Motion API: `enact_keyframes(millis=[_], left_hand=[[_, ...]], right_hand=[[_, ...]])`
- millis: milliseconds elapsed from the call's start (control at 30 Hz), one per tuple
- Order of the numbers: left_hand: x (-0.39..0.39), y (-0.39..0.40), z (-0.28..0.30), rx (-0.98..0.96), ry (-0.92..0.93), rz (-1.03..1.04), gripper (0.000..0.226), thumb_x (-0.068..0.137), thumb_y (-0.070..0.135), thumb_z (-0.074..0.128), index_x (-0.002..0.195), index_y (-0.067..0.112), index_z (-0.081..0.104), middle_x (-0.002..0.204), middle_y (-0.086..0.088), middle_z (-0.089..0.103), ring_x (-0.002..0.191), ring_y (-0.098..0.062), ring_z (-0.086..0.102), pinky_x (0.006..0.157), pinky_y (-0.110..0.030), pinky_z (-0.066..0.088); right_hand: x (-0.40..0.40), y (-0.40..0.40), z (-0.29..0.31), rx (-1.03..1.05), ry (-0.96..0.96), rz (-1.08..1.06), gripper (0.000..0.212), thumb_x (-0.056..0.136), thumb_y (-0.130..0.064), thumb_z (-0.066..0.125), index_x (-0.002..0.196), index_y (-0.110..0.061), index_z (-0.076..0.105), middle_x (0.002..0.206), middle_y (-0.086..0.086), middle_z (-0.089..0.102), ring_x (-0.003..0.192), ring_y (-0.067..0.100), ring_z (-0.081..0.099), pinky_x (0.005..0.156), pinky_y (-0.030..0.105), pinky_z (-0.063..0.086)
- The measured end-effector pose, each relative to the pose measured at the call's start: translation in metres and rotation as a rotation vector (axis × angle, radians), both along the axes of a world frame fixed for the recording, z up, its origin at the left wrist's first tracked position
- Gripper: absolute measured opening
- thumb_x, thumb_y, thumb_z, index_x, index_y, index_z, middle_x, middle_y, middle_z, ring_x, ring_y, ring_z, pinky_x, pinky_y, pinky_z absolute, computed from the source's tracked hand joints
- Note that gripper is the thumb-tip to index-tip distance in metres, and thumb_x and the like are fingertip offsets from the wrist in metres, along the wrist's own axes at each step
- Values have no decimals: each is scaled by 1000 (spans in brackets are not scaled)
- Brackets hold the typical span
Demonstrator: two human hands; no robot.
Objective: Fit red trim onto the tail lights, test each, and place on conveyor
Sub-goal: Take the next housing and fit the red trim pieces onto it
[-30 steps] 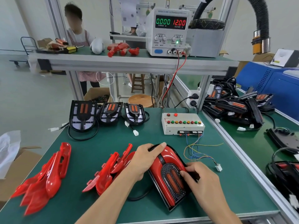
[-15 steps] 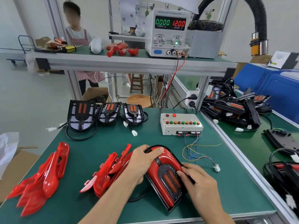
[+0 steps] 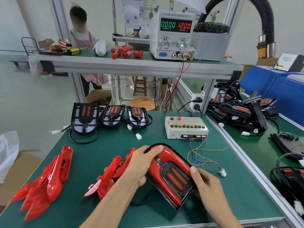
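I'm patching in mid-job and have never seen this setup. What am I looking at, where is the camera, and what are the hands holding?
There is no machine: a person works with bare hands, filmed by a camera on their head looking down at a green bench. Both hands grip one tail light with red trim on it: the left hand curls over its rounded top, the right hand holds its right edge. Loose red trims lie to the left, three untrimmed tail lights stand behind, and a button test box sits right of them. The power supply on the shelf reads 12.00 volts.
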State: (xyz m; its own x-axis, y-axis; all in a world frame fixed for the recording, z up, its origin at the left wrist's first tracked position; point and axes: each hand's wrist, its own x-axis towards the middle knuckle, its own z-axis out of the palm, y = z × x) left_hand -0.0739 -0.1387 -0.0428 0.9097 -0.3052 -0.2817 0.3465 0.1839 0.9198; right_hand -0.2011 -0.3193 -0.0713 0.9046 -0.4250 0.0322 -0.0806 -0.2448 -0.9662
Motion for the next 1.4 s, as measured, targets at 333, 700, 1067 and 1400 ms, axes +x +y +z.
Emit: enact_keyframes(millis=[333, 700, 1067, 1400], left_hand=[[-1, 5, 1, -94, 32, 93, 39, 82, 28, 83, 108, 4, 68, 88, -13, 78, 69, -24, 75, 60, -31, 59], [5, 18, -3, -31, 25, -16, 22, 82, 29, 81, 89, 14, 65, 80, -5, 74, 67, -20, 68, 66, -33, 55], [15, 23, 0, 107, -83, -146, 48, 87, 58, 71, 99, 12, 79, 97, -11, 79, 88, -26, 76, 85, -35, 58], [13, 18, -7, 229, -223, -71, 44, 64, 64, 74, 67, 21, 66, 66, -2, 70, 57, -18, 66, 57, -29, 55]], right_hand=[[19, 20, 10, 568, 38, 11, 30, 105, -35, 45, 118, -16, 64, 114, 10, 74, 101, 22, 73, 77, 33, 60], [31, 35, 19, 692, -98, -133, 19, 108, -16, 42, 111, -8, 59, 103, 18, 74, 86, 30, 74, 69, 46, 62], [34, 26, 26, 644, -51, -65, 21, 108, -18, 42, 113, -11, 61, 106, 16, 75, 93, 31, 75, 75, 47, 62], [30, 28, 16, 597, 4, -54, 20, 108, -19, 40, 114, -13, 59, 102, 14, 76, 89, 31, 76, 65, 42, 62]])
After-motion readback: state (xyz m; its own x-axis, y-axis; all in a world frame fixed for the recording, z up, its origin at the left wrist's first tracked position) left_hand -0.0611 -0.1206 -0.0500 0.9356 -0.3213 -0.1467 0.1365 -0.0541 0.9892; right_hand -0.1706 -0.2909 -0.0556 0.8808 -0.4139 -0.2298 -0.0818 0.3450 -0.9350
